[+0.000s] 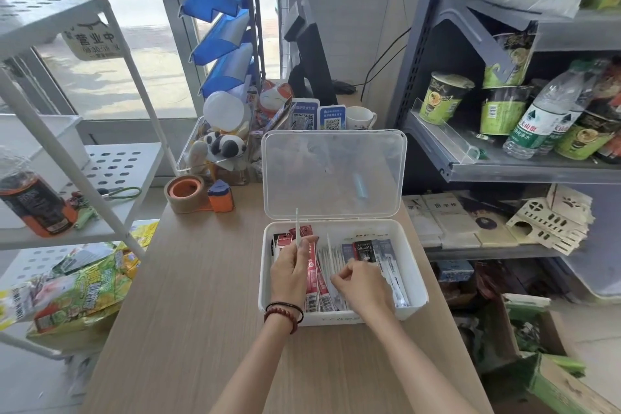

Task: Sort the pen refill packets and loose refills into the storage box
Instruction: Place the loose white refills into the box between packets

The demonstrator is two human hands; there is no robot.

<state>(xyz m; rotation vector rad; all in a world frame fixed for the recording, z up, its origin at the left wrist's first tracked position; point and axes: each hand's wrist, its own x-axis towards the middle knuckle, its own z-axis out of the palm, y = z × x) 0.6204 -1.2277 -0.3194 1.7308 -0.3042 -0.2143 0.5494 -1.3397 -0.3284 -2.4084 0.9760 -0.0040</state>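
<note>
A white storage box [415, 306] stands open on the wooden counter, its clear lid [332, 175] tilted up behind it. Inside lie red refill packets [317, 282] at the left, loose white refills [331, 257] in the middle and dark packets [364, 250] at the right. My left hand [290, 274] hovers over the box's left side, pinching one thin white refill [297, 225] that points upward. My right hand [361, 282] is down in the box's middle, fingers curled among the loose refills; whether it grips one is hidden.
A tape dispenser [188, 193] and a clear bin of toys [218, 144] sit behind the box at the left. Grey shelves with cup noodles [443, 97] and bottles rise at the right. A white rack [111, 178] and snack bags [80, 292] border the counter's left.
</note>
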